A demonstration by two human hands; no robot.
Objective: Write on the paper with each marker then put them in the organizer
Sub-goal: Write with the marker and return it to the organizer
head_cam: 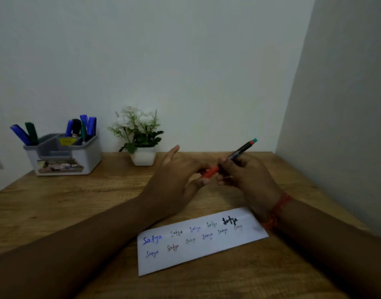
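Above the table, my right hand point(243, 175) grips the black barrel of a marker point(242, 151) that has a red and teal end pointing up to the right. My left hand point(176, 178) pinches the marker's red cap point(210, 172) with thumb and fingertips, the index finger stretched out. Below the hands lies a white strip of paper point(198, 257) carrying several handwritten words in blue, black, red and green. At the far left, a grey-and-white organizer point(86, 156) holds several blue, green and black markers.
A small white pot with white flowers point(140, 134) stands at the back of the wooden table point(77, 203). A wall closes in on the right side. A red thread band circles my right wrist.
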